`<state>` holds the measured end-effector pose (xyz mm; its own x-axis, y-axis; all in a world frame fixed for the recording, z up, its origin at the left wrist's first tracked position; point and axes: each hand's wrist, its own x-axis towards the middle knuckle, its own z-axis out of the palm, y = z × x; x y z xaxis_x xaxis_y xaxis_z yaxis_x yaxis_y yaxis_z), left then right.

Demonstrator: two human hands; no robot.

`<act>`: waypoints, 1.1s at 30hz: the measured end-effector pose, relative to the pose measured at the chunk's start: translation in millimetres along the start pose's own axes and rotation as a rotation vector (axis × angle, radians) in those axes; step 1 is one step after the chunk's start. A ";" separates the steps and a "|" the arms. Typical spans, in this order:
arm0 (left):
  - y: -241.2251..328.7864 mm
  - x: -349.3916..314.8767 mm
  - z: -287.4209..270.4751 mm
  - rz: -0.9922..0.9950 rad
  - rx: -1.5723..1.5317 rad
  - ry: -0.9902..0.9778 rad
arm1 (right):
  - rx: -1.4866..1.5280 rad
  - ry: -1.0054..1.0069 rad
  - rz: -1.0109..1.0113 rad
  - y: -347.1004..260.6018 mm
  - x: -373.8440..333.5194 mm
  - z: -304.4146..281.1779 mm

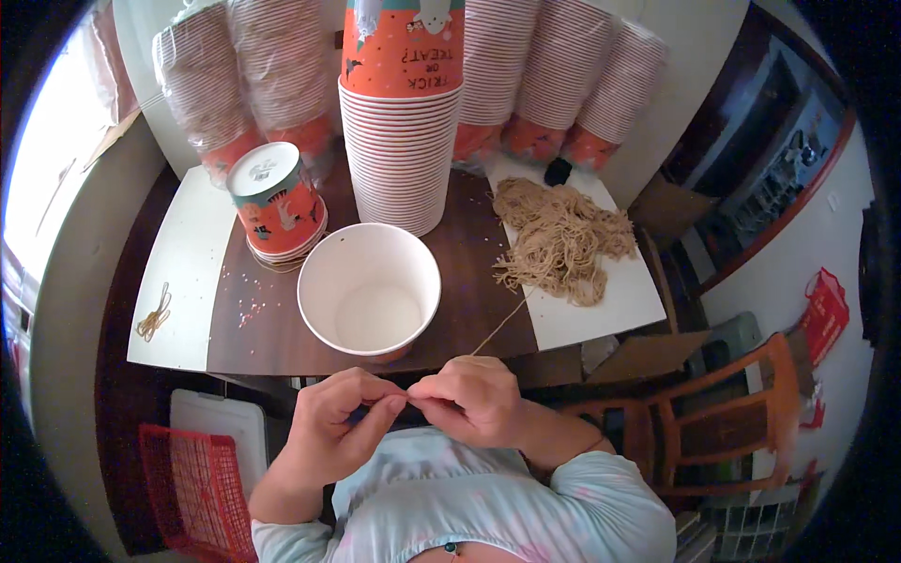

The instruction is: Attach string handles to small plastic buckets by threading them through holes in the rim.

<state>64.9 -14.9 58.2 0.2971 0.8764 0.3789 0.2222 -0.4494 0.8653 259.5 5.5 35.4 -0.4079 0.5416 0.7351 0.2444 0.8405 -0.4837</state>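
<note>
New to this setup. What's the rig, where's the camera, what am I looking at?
No robot here: it's a person's two bare hands. The single picture comes from a wide fisheye camera worn on the head, looking down, so straight edges bend near the rim.

The left hand and right hand meet at the fingertips in a pinch. A thin strand runs from the tan cord pile to the right hand; what sits between the fingertips is too small to tell.

On the table ahead: an open white tub, a tall stack of tubs, an upside-down orange tub, and a small cord bundle at left.
</note>
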 end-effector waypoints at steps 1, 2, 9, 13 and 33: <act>0.5 -0.5 -0.1 -0.002 0.002 0.002 | 0.003 -0.001 -0.001 1.0 0.2 0.8; 1.1 -0.7 -0.5 -0.002 0.003 0.001 | -0.057 0.014 -0.038 1.6 0.3 2.0; -10.6 5.1 2.9 -0.102 -0.074 0.029 | -0.229 0.050 -0.071 14.2 6.6 0.8; -21.0 5.9 5.0 -0.210 -0.247 0.048 | -0.202 0.039 -0.050 16.9 9.2 -0.4; -23.2 -0.4 -0.3 -0.326 -0.300 -0.028 | -0.281 -0.017 -0.200 18.3 12.0 4.5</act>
<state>59.3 -4.8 38.1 0.2819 0.9572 0.0653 0.0299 -0.0768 0.9966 255.1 27.2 33.2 -0.4862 0.3676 0.7928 0.3904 0.9030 -0.1793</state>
